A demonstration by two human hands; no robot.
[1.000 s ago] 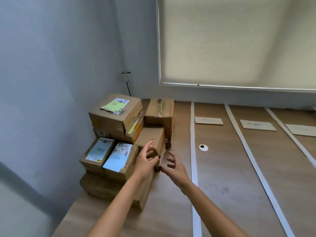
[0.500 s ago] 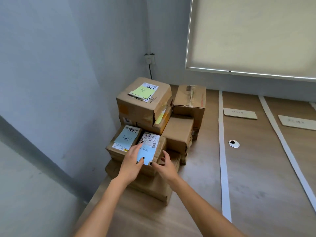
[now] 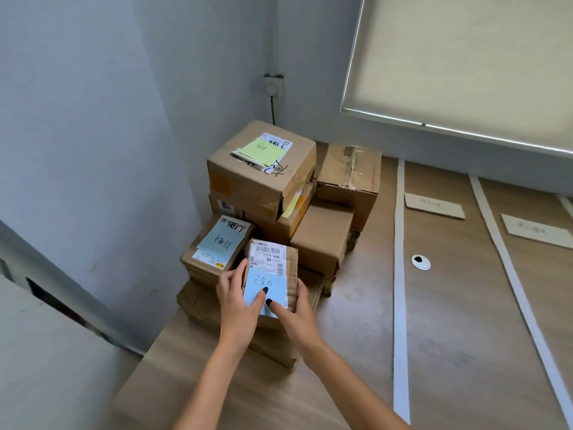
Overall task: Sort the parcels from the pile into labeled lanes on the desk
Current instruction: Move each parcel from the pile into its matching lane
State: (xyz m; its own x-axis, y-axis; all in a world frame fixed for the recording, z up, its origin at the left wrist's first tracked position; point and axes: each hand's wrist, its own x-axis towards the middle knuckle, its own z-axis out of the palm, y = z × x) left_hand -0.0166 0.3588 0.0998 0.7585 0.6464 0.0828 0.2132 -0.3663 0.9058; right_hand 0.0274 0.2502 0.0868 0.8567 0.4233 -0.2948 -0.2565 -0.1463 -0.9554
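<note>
A pile of brown cardboard parcels (image 3: 322,240) stands in the desk's back left corner. At its front lies a small parcel (image 3: 273,265) with a barcode label and a blue handwritten note. My left hand (image 3: 237,302) grips its left side, thumb on the blue note. My right hand (image 3: 294,311) grips its right side, thumb on the note too. Beside it sits another small parcel with a blue note (image 3: 217,246). The top parcel with a green note (image 3: 263,169) sits highest. White tape strips (image 3: 400,274) divide the desk into lanes with cardboard lane labels (image 3: 434,206).
The grey wall (image 3: 108,150) borders the pile on the left, a wall socket with a cable (image 3: 274,85) behind it. A round white cable hole (image 3: 420,262) sits in the first lane. A second label card (image 3: 536,231) lies further right. A window blind hangs above.
The view has swung left and closer to the pile. Both hands moved from hovering by the stack onto the small front parcel and now grip its two sides.
</note>
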